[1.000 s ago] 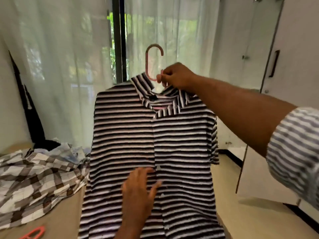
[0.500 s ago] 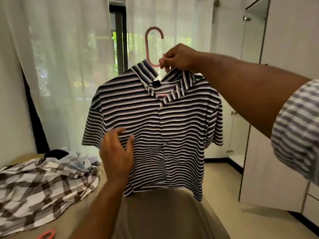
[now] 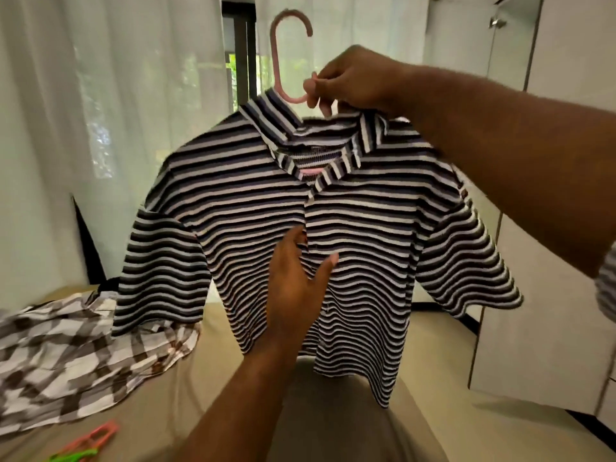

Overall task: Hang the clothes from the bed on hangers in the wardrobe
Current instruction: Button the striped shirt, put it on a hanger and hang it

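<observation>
Head view: a shirt (image 3: 333, 211) on a pink hanger (image 3: 276, 61) is held up over the bed (image 3: 333, 421), the hanger's neck pinched in the curled fingers (image 3: 325, 106) of the right hand (image 3: 356, 78), so the shirt hangs straight below them. The left hand (image 3: 296, 281) is laid flat, fingers straight, against the shirt's front. The wardrobe (image 3: 533, 311) is seen to the right, nearer the right hand, with the hook's opening turned that way.

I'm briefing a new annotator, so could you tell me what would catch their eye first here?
The striped shirt fills the centre, hung on a pink hanger that the right hand holds up. The left hand lies flat on its front; a checked shirt lies on the bed, lower left.
</observation>
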Demonstrator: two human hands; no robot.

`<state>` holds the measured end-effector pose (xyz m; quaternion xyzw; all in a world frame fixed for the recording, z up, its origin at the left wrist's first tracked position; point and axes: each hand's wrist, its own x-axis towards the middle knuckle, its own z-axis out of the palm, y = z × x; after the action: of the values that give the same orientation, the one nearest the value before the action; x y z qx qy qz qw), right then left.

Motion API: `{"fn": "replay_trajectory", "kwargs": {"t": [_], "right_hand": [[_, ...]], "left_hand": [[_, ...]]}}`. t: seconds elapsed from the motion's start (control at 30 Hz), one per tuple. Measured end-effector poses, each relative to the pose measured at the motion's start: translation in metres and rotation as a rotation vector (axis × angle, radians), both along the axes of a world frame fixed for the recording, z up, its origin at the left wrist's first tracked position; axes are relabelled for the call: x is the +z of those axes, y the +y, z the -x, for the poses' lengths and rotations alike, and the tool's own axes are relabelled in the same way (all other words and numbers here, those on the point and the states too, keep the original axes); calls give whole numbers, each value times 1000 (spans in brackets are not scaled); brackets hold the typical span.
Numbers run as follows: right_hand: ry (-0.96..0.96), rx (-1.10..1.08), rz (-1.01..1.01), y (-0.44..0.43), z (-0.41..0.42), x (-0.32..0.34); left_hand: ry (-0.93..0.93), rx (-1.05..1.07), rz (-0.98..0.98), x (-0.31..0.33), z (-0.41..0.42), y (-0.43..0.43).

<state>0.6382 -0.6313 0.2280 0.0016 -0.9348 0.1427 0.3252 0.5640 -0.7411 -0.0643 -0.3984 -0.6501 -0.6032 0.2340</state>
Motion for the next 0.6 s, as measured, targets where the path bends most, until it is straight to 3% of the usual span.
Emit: {"fn": "replay_trajectory", "kwargs": {"t": [0.13, 0.33, 0.47, 0.6], "right_hand": [[-111, -37, 66, -1, -11, 13], [-375, 24, 368, 42, 24, -17], [-508, -48, 414, 92, 77, -94], [-626, -127, 480, 130, 136, -226]], "left_hand": [[-36, 54, -149, 11, -15, -15], [-112, -69, 29, -9, -24, -35], [-329, -193, 237, -61, -6, -29], [-546, -176, 518, -142, 23, -3]]}}
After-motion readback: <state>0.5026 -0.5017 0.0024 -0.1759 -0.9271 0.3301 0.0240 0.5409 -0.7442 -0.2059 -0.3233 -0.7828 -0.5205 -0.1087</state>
